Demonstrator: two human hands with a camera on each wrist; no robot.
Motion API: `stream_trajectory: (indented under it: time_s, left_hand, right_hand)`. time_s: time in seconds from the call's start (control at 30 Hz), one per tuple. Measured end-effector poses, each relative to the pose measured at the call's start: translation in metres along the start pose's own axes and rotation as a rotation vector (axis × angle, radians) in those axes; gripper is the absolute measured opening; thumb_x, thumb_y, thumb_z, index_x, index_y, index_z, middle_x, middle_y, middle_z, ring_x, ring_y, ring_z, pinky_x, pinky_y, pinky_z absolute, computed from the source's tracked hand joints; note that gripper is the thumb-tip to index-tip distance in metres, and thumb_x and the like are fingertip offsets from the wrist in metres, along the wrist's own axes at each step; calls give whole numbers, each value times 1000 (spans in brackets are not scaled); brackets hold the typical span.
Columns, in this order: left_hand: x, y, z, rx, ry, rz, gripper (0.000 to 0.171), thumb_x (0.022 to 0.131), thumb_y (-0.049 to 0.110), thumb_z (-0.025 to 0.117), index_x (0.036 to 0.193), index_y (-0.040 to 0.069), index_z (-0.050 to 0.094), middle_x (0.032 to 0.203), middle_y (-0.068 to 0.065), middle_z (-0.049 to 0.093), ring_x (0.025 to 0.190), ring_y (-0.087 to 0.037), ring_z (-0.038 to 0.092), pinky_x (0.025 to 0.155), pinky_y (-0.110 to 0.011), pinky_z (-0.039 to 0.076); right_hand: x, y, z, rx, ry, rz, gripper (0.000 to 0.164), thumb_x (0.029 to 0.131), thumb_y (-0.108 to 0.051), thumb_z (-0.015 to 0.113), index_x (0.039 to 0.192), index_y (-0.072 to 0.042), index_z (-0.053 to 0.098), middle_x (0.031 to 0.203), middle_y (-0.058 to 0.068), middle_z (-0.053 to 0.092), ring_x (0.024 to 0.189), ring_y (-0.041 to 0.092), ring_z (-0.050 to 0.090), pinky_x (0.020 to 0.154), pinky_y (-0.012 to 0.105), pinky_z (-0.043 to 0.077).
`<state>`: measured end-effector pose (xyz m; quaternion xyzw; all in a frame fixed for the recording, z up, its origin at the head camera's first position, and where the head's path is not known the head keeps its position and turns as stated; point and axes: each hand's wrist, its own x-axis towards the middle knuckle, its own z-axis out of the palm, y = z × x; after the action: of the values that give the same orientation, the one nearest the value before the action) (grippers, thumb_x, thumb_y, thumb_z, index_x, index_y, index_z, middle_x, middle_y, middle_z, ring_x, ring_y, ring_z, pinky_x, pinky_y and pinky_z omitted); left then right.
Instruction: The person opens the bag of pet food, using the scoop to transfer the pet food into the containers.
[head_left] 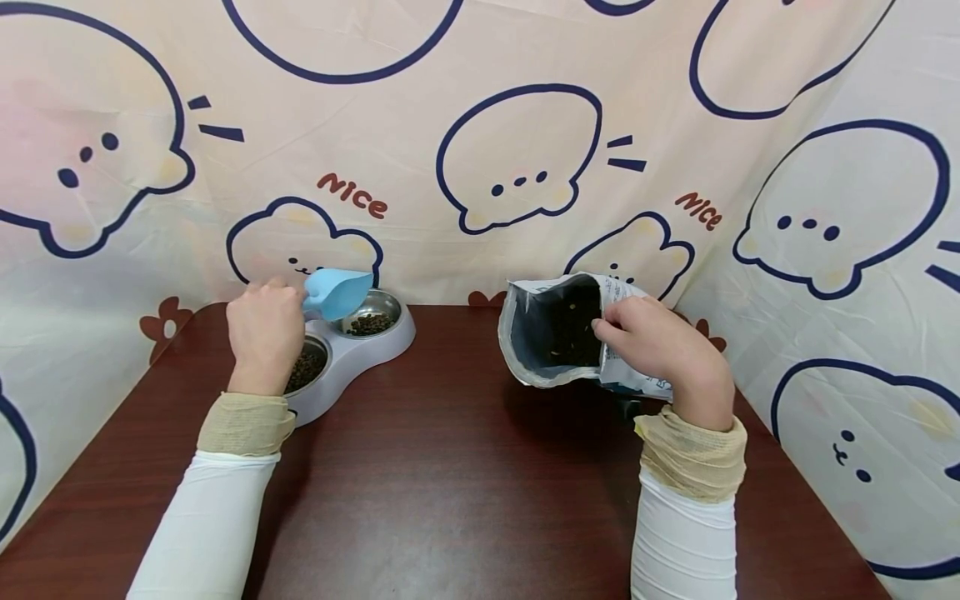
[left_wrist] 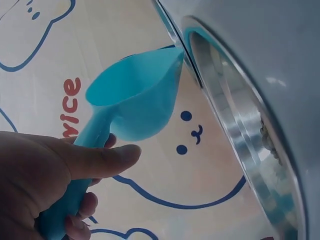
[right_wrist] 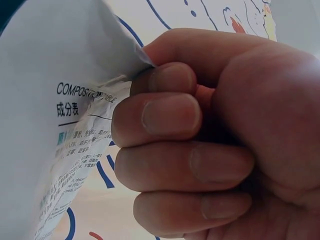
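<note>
Brown table [head_left: 450, 500], cartoon-print cloth [head_left: 408, 125] behind; left fingers [left_wrist: 88, 204] grip blue scoop [head_left: 339, 295], right fingers [right_wrist: 165, 117] pinch bag [head_left: 527, 337]

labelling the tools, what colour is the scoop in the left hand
The scoop is light blue, leaning turquoise; the left wrist view shows it best.

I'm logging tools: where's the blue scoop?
In the head view, the blue scoop is left of centre, in the left hand, by the far bowl.

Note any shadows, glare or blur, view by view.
Head: soft sheen on the table, shadow beneath the bag; left wrist: left hand dim, highlights on the steel bowl; right wrist: finer print soft, pale glare on the right hand.
</note>
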<state>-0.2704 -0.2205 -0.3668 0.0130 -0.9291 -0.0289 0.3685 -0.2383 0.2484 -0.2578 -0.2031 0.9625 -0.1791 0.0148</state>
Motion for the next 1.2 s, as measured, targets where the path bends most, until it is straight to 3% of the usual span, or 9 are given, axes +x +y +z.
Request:
stream_trajectory:
  time_s: [0.23,0.43,0.77,0.93,1.2]
  left_hand:
    - [0,-3,-2,-48,-59,-44,22,93,-14,53,87,-6,73,76,-28,65,66,-48,66,49,-57,50]
    - [0,-4,-3,-112,-118,-62,8,91,-7,61,86,-2,63,70,-20,57,53,-38,55,44,-50,41]
    - [5,-1,-10,-164,-283,-92,30,107,22,59,99,-7,58,73,-22,56,56,-37,56,46,-47,44]
    - [6,4,-20,-177,-320,-31,32,109,24,60,93,-3,55,68,-16,52,55,-33,52,46,-43,40]
    - [13,20,-51,-244,-507,92,28,112,31,58,97,7,54,75,-9,51,71,-29,55,62,-43,44]
  right_hand:
    - [0,-1,0,4,-1,11,43,110,-18,53,68,-11,60,61,-2,39,60,19,46,60,32,41]
    - [0,-1,0,9,-1,18,44,110,-19,53,67,-12,59,60,-2,39,60,19,46,60,32,41]
    - [0,1,1,12,4,13,42,110,-19,54,70,-11,62,62,-1,41,60,19,47,60,32,42]
    - [-1,0,0,10,5,13,41,110,-18,54,70,-11,62,62,-1,41,61,19,47,60,32,42]
    - [-2,-1,0,12,2,23,40,110,-19,54,73,-10,65,63,0,43,63,20,48,61,32,43]
